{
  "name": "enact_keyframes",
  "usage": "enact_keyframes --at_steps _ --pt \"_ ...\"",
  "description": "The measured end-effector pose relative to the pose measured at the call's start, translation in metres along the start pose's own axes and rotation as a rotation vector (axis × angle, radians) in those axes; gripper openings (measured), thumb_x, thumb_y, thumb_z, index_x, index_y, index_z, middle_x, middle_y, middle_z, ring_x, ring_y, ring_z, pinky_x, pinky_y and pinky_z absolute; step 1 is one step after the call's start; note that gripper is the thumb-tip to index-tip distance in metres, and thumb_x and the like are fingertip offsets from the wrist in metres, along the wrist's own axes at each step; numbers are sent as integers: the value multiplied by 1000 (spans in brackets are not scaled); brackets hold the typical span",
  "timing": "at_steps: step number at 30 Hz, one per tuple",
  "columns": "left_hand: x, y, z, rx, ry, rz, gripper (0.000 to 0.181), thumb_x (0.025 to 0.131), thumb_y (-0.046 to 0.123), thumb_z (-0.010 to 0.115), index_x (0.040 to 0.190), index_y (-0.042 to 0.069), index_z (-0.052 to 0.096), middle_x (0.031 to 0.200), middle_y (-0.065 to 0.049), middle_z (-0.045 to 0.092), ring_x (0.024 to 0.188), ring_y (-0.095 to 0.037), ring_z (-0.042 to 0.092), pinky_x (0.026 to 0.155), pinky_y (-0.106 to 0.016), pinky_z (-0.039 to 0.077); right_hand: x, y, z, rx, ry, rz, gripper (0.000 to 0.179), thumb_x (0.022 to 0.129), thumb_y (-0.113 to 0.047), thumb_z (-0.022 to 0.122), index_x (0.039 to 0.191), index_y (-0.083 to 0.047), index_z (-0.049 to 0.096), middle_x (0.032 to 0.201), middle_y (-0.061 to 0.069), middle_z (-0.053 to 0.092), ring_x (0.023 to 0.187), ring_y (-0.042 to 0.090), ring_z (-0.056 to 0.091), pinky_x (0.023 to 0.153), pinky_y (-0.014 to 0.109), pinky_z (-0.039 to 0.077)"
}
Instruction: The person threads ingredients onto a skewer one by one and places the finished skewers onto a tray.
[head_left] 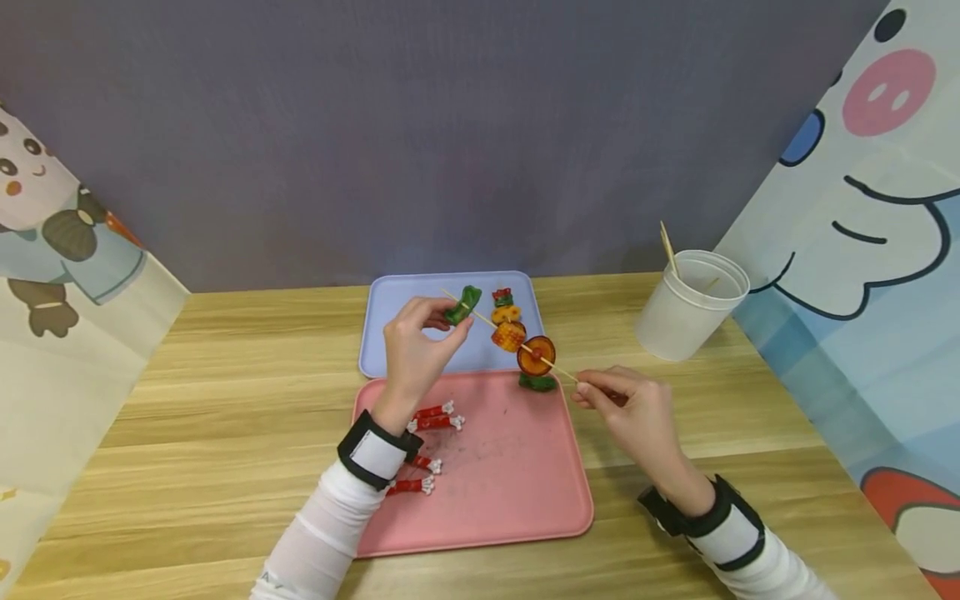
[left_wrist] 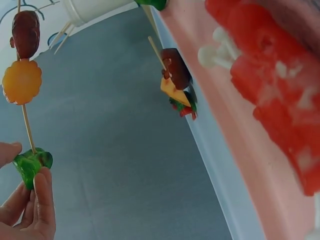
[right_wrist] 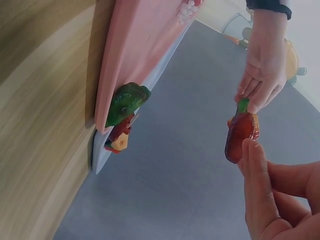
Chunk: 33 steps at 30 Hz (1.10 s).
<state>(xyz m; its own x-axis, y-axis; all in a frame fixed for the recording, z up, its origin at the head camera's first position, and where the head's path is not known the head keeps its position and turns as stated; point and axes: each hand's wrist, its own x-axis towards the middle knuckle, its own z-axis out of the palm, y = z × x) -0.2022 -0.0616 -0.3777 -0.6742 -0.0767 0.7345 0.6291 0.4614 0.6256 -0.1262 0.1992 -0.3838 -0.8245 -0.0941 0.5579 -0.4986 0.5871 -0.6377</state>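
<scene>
A person's left hand (head_left: 422,343) is pinching a green pepper piece (head_left: 463,305) threaded on a wooden skewer (head_left: 483,317), while the right hand (head_left: 633,410) is gripping the skewer's opposite end. The skewer is being held in the air, showing in the head view beyond the far edge of the pink tray (head_left: 510,467) and across its far right corner. Its long axis is slanting: the bare tip is pointing left and away beyond the pink tray, and the other end is running right and back, past the tray's right side. From tip to grip, it is carrying the pepper, a yellow corn piece (head_left: 508,337) and a round brown slice (head_left: 537,348), with a gap separating pepper from corn. Behind the pink tray, a blue tray (head_left: 390,304) is bearing a second loaded skewer (left_wrist: 177,80). A loose green piece (head_left: 537,383) is resting at the pink tray's far right corner, and red pieces (head_left: 435,422) with white ends are lying on its left side. Farther back and to the right of it, a white bucket (head_left: 675,321) is holding thin sticks (head_left: 668,250) on the wooden tabletop (head_left: 225,433).
</scene>
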Motion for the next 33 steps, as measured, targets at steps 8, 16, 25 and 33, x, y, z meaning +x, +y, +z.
enact_keyframes --at_steps 8,16,25,33 --pt "-4 -4 2 -12 -15 -16 25 71 21 77 88 4 70 79 -8 66 63 -15 62 57 -35 55 -1 -1 -1 2 8 -1 10 74 -1 72 84 -2 74 73 6 71 59 2 63 51 15 52" --pt "-13 5 13 -41 -138 8 24 73 19 75 91 4 70 82 -8 67 65 -15 62 59 -32 55 -4 -3 2 15 -20 53 13 73 -2 73 86 -3 74 74 6 71 59 9 65 52 14 52" --pt "-14 3 12 -58 -147 14 23 73 19 75 91 5 70 83 -7 67 65 -15 62 59 -36 55 -4 -3 2 61 -119 165 14 76 -1 71 89 3 71 77 10 71 62 5 65 53 17 53" --pt "-14 5 12 -57 -148 32 26 72 20 76 93 6 70 84 -7 66 67 -15 62 60 -36 55 -4 -1 1 202 -229 266 16 80 4 64 95 10 68 81 22 68 64 13 67 56 24 56"
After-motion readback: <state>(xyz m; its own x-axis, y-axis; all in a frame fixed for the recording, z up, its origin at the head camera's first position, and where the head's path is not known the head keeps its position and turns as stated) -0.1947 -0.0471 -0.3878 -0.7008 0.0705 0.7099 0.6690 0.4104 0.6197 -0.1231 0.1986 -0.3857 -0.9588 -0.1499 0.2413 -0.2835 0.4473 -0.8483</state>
